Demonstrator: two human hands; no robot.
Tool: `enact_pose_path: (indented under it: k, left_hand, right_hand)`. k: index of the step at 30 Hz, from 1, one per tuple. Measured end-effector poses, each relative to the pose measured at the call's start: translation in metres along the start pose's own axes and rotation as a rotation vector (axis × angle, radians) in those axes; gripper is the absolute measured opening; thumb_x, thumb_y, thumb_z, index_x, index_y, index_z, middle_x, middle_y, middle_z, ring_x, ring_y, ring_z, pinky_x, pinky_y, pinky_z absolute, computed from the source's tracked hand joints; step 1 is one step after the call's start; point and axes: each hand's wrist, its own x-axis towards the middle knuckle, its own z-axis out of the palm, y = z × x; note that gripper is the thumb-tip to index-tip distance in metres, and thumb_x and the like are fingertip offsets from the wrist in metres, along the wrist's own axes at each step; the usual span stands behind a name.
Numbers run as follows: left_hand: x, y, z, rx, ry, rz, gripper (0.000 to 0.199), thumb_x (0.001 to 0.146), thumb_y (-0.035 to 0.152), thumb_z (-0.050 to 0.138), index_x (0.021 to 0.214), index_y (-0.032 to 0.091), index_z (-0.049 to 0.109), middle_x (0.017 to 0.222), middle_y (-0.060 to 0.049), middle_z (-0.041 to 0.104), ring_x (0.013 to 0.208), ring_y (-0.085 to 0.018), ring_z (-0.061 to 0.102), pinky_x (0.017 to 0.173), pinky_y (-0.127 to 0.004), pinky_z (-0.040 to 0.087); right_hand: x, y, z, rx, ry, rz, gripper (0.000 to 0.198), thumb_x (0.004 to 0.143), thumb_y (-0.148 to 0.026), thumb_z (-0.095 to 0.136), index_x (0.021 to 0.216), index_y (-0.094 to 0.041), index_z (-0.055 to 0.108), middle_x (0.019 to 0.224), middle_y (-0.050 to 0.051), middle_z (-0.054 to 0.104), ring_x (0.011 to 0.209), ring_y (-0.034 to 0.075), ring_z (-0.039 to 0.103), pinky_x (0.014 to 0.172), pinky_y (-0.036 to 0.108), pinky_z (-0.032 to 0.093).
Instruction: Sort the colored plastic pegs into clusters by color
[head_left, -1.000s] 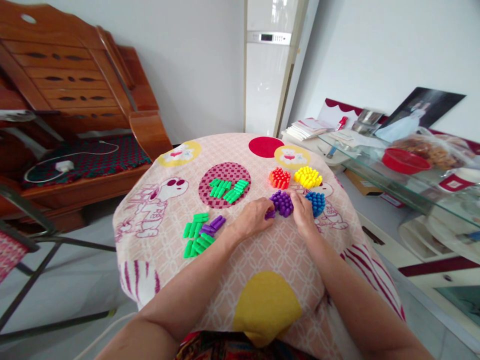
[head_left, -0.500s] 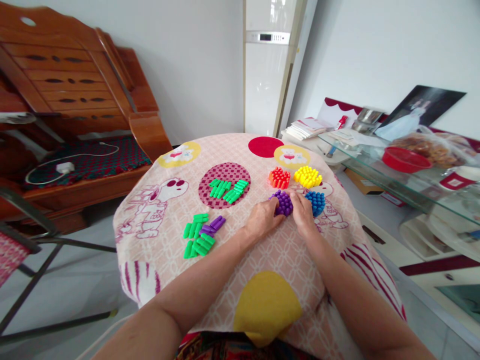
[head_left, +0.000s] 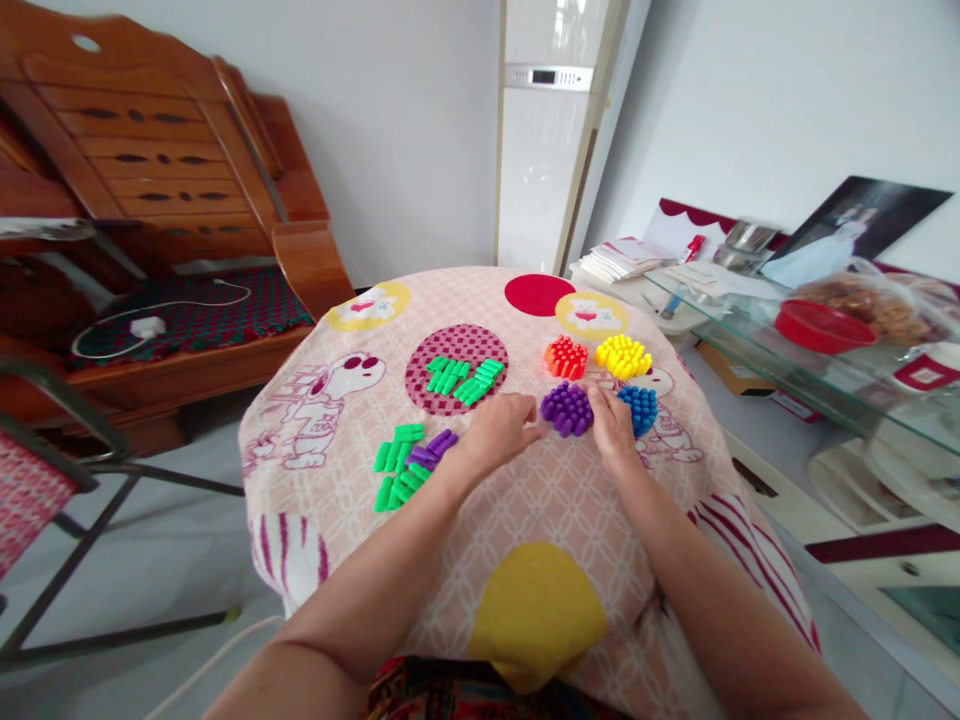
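A cluster of small purple plastic sticks (head_left: 566, 409) stands upright on the cloth-covered table. My right hand (head_left: 612, 425) rests against its right side, fingers stretched out, between it and a blue cluster (head_left: 639, 410). Just left of the purple cluster, my left hand (head_left: 501, 432) hovers apart from it; thumb and fingers are parted and I see nothing between them. Behind stand a red-orange cluster (head_left: 566, 357) and a yellow cluster (head_left: 624, 356). Loose purple sticks (head_left: 433, 450) lie among green sticks (head_left: 396, 455), partly behind my left forearm. More green sticks (head_left: 450, 376) lie farther back.
A patterned cloth covers the round table (head_left: 540, 510). To the right is a glass shelf (head_left: 750, 325) with papers, a red bowl (head_left: 825, 326) and a bag. A wooden bench (head_left: 165, 180) stands at the left, near a folding chair (head_left: 45, 490).
My left hand has let go of the purple cluster's left side and moved left, toward the loose sticks. My right hand stays beside the cluster. The view has shifted slightly.
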Motion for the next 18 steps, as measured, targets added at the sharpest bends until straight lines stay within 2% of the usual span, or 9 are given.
enact_pose_path:
  k: [5,8,10,12,14,18]
  left_hand:
    - [-0.022,-0.055,-0.035,0.169,-0.103,-0.138,0.025,0.079,0.030,0.073,0.102,0.021,0.069,0.105,-0.006,0.074,0.101,-0.025,0.067,0.078,-0.029,0.045]
    - [-0.029,-0.083,-0.041,0.163,-0.227,-0.179,0.025,0.072,0.026,0.074,0.096,0.023,0.069,0.096,-0.003,0.074,0.093,-0.023,0.067,0.070,-0.028,0.042]
    - [-0.029,-0.092,-0.041,0.137,-0.272,-0.166,0.025,0.068,0.025,0.075,0.092,0.023,0.068,0.091,-0.001,0.073,0.089,-0.022,0.066,0.067,-0.027,0.040]
    - [-0.028,-0.093,-0.041,0.116,-0.268,-0.140,0.021,0.067,0.021,0.074,0.087,0.022,0.068,0.088,0.000,0.072,0.087,-0.021,0.065,0.066,-0.028,0.039]
    - [-0.025,-0.086,-0.039,0.075,-0.203,-0.116,0.016,0.068,0.018,0.072,0.084,0.021,0.068,0.084,-0.001,0.071,0.083,-0.021,0.065,0.066,-0.028,0.039]
    - [-0.011,-0.053,-0.024,-0.219,0.069,-0.073,0.016,0.073,0.019,0.073,0.087,0.018,0.067,0.079,-0.001,0.071,0.075,-0.017,0.065,0.068,-0.026,0.043]
  right_hand:
    - [0.000,0.001,0.000,0.004,-0.003,0.011,0.048,0.091,-0.057,0.046,0.095,-0.018,0.075,0.100,0.009,0.075,0.101,0.029,0.066,0.097,0.044,0.047]
    - [0.000,0.001,0.000,0.017,-0.019,0.012,0.047,0.093,-0.055,0.046,0.099,-0.018,0.075,0.104,0.009,0.075,0.104,0.029,0.065,0.099,0.044,0.046]
    - [0.000,0.000,-0.001,0.019,-0.025,0.009,0.047,0.093,-0.054,0.046,0.101,-0.019,0.075,0.105,0.009,0.075,0.106,0.029,0.065,0.101,0.044,0.046]
    - [0.000,0.000,-0.001,0.014,-0.022,0.007,0.047,0.093,-0.054,0.045,0.100,-0.018,0.075,0.105,0.009,0.075,0.106,0.029,0.065,0.100,0.044,0.046]
    - [0.000,-0.001,-0.001,0.010,-0.017,0.007,0.047,0.092,-0.055,0.045,0.099,-0.018,0.075,0.104,0.009,0.075,0.105,0.029,0.066,0.099,0.044,0.046]
    - [0.000,0.000,-0.001,-0.002,-0.013,0.008,0.047,0.092,-0.055,0.046,0.096,-0.018,0.075,0.099,0.009,0.075,0.103,0.029,0.066,0.099,0.045,0.046]
